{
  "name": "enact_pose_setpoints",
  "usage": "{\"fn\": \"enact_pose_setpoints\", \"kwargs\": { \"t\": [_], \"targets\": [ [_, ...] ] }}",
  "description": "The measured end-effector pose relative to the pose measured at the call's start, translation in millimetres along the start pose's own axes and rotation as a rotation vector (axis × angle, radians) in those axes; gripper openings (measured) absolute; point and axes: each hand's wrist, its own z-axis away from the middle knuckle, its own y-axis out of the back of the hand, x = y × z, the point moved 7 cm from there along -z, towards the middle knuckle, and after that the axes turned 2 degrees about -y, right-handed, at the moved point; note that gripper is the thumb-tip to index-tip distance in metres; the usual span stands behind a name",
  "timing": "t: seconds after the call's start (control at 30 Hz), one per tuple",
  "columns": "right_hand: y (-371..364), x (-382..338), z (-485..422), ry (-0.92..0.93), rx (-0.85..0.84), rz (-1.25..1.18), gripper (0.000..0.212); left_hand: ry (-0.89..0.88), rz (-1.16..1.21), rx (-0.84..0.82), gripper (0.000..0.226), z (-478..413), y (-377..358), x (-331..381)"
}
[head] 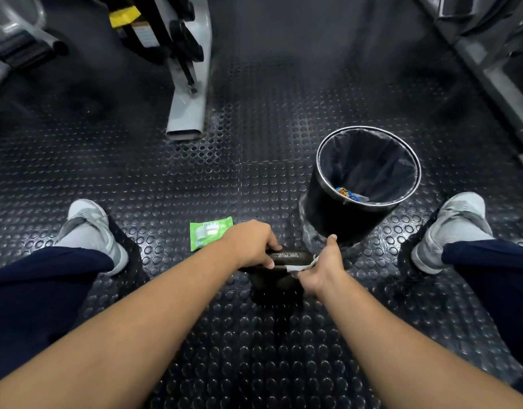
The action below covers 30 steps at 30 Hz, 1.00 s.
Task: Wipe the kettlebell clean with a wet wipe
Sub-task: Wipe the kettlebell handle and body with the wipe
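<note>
A dark kettlebell (279, 280) stands on the studded rubber floor between my feet, its handle on top. My left hand (251, 245) is shut on the left end of the handle. A white wet wipe (298, 267) wraps the handle's right end, and my right hand (322, 268) is closed on it there. A green pack of wet wipes (208, 231) lies flat on the floor just beyond my left hand. Most of the kettlebell's body is hidden under my hands.
A black bin (369, 172) with a dark liner and a metal rim stands just beyond my right hand, some litter inside. My shoes (90, 231) (454, 228) flank the spot. A grey machine leg (189, 107) stands farther back left, another frame (496, 69) at far right.
</note>
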Motion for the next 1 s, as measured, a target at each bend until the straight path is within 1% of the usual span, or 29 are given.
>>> {"fn": "enact_pose_setpoints", "kwargs": {
  "t": [0.03,0.1,0.2,0.27,0.4,0.47,0.53,0.63,0.73,0.87,1.0],
  "targets": [
    [0,1,-1,-0.011,-0.069,0.01,0.091,-0.001,0.002,-0.005,0.053,-1,-1,0],
    [3,2,-4,0.012,-0.118,0.021,0.093,-0.005,0.007,-0.015,0.053,-2,-1,0],
    [7,5,0,0.083,-0.049,-0.004,0.093,-0.01,0.008,-0.025,0.053,-1,0,0],
    [-4,6,16,0.125,-0.023,-0.035,0.088,-0.013,0.005,-0.023,0.053,0,1,0],
    [-15,6,31,0.12,0.046,-0.003,0.076,-0.008,0.004,-0.023,0.053,1,3,2],
    [-15,7,28,0.127,0.023,0.002,0.081,-0.004,0.008,-0.025,0.052,0,4,2],
    [-8,12,25,0.152,0.006,0.046,0.088,0.001,0.011,-0.031,0.053,-1,4,2],
    [5,21,17,0.143,-0.025,0.112,0.1,0.0,0.016,-0.039,0.052,-1,4,2],
    [5,16,20,0.147,-0.063,0.144,0.096,0.005,0.022,-0.039,0.052,-2,4,2],
    [-13,9,33,0.13,0.013,0.082,0.089,-0.004,0.015,-0.027,0.052,-2,3,1],
    [-17,11,37,0.133,0.089,0.144,0.102,-0.008,0.005,-0.026,0.052,-2,4,2]
  ]
}}
